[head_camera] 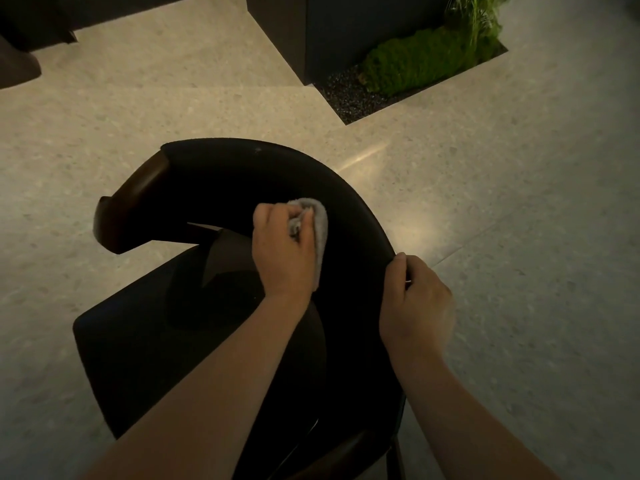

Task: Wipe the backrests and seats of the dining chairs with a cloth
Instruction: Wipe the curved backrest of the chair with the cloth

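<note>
two hands were at work on one dark dining chair (194, 358), seen from above. the left hand (282, 251) had its fingers curled round a bunched grey cloth (321, 233) and pressed it against the inner face of the curved backrest (242, 171), roughly at the middle of the curve. part of the cloth hung down along the outer side of that hand, touching the upholstery. the right hand (415, 306) gripped the top rim of the backrest further round to the right, its fingers curled over the edge and its thumb on the near side; it held no cloth. the two hands were near each other but apart. below the left forearm lay the black seat (138, 341). a brown wooden armrest (135, 206) ended the backrest on the left. the chair stood on a pale speckled floor (519, 202). beyond it, a cut-out in the floor held green moss (412, 60) and dark gravel (346, 98), beside a dark block (346, 26).
</note>
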Demonstrator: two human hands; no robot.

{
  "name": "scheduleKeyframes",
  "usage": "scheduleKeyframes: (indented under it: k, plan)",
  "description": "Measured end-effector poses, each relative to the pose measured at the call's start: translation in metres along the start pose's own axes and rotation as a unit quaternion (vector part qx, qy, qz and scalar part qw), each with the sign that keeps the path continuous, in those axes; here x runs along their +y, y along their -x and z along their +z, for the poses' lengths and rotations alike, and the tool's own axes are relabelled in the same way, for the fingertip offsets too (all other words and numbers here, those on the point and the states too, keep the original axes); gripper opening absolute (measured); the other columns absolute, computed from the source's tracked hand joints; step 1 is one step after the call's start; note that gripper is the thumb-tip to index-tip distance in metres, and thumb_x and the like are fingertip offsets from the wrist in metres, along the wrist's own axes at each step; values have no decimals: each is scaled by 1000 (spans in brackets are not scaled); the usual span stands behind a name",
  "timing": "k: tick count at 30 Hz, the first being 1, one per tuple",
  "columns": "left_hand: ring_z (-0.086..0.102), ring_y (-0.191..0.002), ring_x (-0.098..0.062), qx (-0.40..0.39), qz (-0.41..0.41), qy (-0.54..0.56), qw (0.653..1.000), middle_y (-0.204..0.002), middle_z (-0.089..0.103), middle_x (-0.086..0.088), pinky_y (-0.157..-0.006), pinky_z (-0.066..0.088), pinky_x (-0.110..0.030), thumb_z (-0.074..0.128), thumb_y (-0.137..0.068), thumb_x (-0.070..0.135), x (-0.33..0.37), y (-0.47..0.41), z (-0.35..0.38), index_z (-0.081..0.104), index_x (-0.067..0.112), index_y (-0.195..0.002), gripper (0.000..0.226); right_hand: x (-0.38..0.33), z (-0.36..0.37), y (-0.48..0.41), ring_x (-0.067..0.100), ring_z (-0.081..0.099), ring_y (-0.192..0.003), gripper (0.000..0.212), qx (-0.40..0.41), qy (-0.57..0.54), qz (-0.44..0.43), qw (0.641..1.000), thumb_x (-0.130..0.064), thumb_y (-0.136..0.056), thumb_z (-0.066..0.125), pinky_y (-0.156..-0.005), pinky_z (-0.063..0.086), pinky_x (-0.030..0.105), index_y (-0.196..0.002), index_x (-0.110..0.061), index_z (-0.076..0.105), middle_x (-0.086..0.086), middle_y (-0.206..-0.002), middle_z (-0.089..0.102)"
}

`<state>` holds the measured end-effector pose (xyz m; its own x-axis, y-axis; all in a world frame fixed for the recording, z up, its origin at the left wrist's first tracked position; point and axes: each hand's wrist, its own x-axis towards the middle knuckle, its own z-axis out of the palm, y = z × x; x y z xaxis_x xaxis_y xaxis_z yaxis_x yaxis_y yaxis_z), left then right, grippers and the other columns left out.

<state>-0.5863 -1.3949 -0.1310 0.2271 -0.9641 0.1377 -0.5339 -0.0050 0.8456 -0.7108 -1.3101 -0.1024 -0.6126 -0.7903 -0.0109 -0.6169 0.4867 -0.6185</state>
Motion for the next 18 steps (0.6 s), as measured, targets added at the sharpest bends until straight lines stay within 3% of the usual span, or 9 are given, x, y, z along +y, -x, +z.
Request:
scheduleKeyframes:
  k: [4,9,12,18]
  plan:
    - [50,-88,-4,10,60,27,998,-104,41,12,-74,42,-10,52,-92,45,20,-1,2,55,27,-93,18,-3,-2,1,6,42,-47,39,17,7,-9,1000,-41,-96,30,-48,22,22,-68,-24,51,-9,-56,46]
    - [46,-91,-15,-45,151,-53,986,-102,53,-2,-71,32,-17,68,-85,43,46,-1,22,68,19,-98,27,-2,-1,1,7,38,-44,38,16,14,-17,1000,-40,-95,31,-47,19,24,-62,-25,42,-9,-52,40]
    - [48,-88,-18,-24,143,-69,987,-98,56,-5,-70,32,-19,66,-88,39,41,0,25,68,15,-95,25,-2,-2,1,6,41,-46,37,20,12,-14,1000,-41,-94,30,-47,20,23,-65,-25,46,-10,-53,43]
    - [47,-87,-9,26,75,-29,996,-98,52,1,-70,30,-9,52,-91,48,29,3,30,62,17,-93,33,-4,-4,1,2,40,-48,35,21,19,-9,1000,-40,-96,31,-47,18,21,-70,-25,50,-11,-57,44]
